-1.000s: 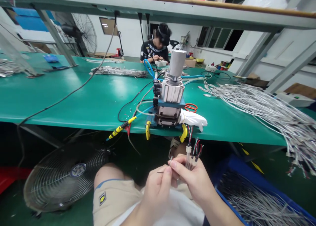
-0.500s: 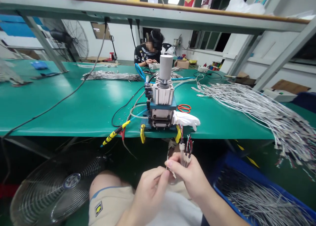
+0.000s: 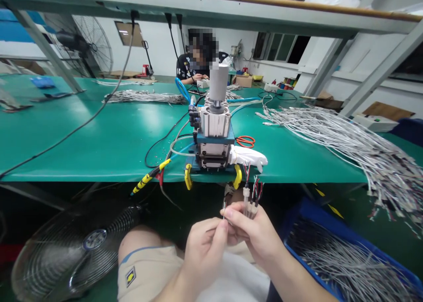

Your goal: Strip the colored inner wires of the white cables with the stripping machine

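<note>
Beige shorts worn, edged in blue | black-and-yellow diamond patch sewn on | white top worn | hands left bare

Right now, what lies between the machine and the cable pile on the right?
In the head view, orange loops and a white cloth lie beside the machine, then bare green tabletop up to the cable pile.

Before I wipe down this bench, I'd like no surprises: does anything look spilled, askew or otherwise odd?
Small pale scraps are scattered on the green tabletop left of the machine, like unswept debris. The yellow-and-black striped tool juts past the front edge and might get knocked. Nothing looks clearly damaged.
</note>
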{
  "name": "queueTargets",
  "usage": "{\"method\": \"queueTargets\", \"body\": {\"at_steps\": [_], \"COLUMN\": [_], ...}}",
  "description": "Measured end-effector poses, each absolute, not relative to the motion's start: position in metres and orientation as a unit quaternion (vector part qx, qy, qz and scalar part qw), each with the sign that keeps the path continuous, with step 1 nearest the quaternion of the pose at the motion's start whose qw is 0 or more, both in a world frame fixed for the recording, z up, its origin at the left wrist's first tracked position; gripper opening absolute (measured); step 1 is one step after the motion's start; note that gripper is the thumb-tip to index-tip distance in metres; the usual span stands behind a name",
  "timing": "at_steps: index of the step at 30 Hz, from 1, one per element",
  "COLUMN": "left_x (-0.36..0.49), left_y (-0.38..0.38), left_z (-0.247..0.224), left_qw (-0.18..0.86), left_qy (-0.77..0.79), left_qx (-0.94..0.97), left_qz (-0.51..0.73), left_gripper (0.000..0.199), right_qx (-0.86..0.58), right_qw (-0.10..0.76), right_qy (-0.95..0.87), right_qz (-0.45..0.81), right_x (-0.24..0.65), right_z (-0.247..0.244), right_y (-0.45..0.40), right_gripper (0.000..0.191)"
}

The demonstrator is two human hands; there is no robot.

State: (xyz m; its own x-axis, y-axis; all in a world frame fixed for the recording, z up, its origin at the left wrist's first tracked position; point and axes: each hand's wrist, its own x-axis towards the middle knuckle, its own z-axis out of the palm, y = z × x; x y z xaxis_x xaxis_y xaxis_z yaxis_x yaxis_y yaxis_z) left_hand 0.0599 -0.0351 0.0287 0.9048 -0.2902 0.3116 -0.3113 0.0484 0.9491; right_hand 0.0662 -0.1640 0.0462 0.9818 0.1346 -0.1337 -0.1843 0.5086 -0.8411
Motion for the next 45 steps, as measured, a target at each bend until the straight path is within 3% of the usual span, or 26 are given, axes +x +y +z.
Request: {"method": "queueTargets", "body": {"at_steps": [6,16,45], "left_x": [0.092,0.154,0.161], "left_y": [-0.039,-0.048,-0.052], "left_z": [0.041,0.049,0.056], "left_qw": [0.746,0.837,0.831], "left_qy": [-0.109,-0.009,0.018], "left_qx": [0.657,0.548,0.555], "left_qz": [0.002,-0.017,-0.011], "left_gripper": [0.038,0.032,0.029], "right_qx": [-0.5,-0.523,-0.532], "right_qw": [0.864,0.851,0.845], "right_qy": [0.057,0.049,0.051], "right_qz": [-0.008,0.003,0.018], "right_x": [0.068,0.059,0.056], "right_z": [0.04,0.033,0.028], "right_y": [-0.176,-0.185,-0.181], "right_gripper": [0.032,0.02,0.017]}}
